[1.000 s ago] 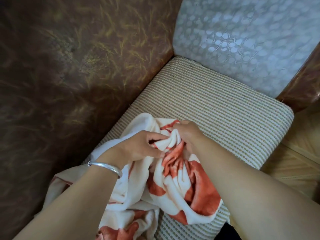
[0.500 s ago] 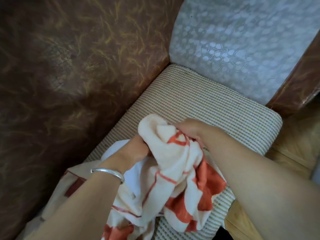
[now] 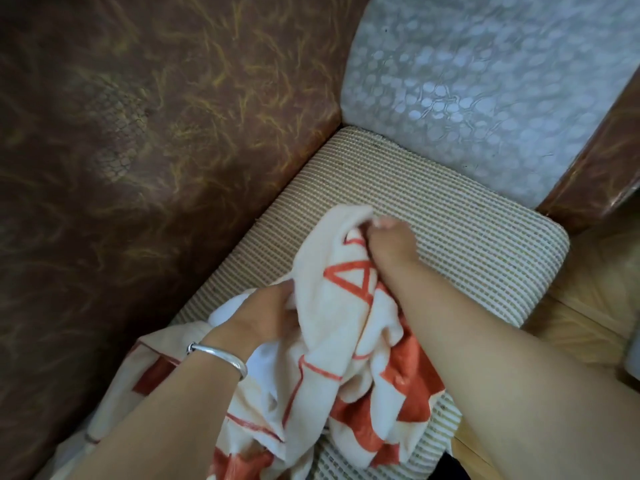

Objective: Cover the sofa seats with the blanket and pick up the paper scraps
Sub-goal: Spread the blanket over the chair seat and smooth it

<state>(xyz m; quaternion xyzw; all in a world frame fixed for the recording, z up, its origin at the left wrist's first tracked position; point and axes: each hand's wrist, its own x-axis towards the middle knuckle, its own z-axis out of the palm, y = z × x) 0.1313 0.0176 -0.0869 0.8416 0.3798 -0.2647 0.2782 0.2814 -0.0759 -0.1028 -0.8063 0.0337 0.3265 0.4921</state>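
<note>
A cream blanket with red-orange patterns (image 3: 332,341) lies bunched on the near part of a beige woven sofa seat (image 3: 450,244). My right hand (image 3: 391,247) is closed on a fold near the blanket's top edge, held out over the middle of the seat. My left hand (image 3: 263,313), with a silver bangle on the wrist, grips the blanket lower down and to the left. The rest of the blanket trails toward me and off the seat's left side. No paper scraps are in view.
A dark brown patterned sofa back (image 3: 138,150) fills the left. A pale grey textured cushion (image 3: 485,81) stands behind the seat. A brown armrest (image 3: 595,174) is at the right, with wooden floor (image 3: 588,323) below it.
My right hand has pushed the blanket's top edge farther out over the seat, and the bunch has opened up, showing more of its line pattern. My left hand has stayed gripping the blanket.
</note>
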